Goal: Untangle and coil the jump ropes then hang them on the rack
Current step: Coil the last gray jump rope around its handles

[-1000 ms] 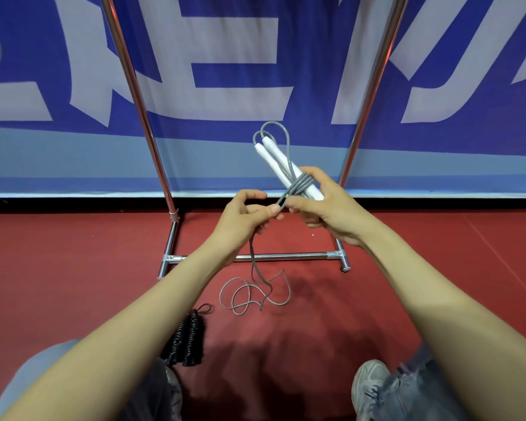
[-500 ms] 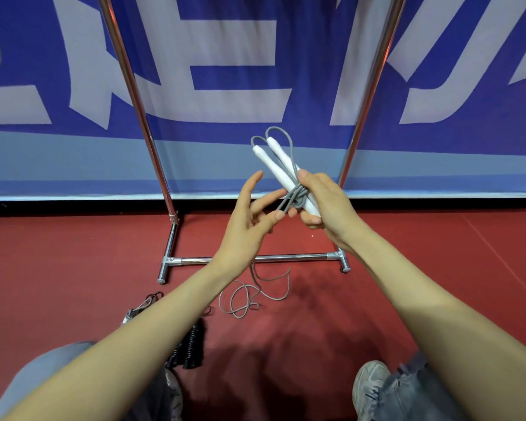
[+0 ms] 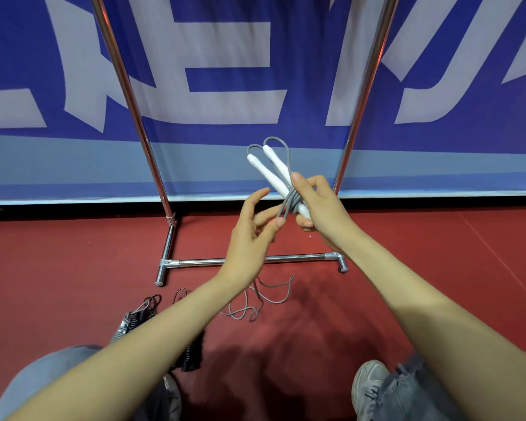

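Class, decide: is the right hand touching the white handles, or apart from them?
Touching. The head view shows the right hand gripping both white handles, fingers curled round them where the grey cord wraps them.

Bright even light, soft floor shadows, sharp focus, wide-angle edge bending

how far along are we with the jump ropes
Done: the black rope looks bundled on the floor. In hand: the right hand grips the white handles with grey cord wrapped round them, the left hand at the cord. Left: wind the loose cord on the floor, then hang both on the rack.
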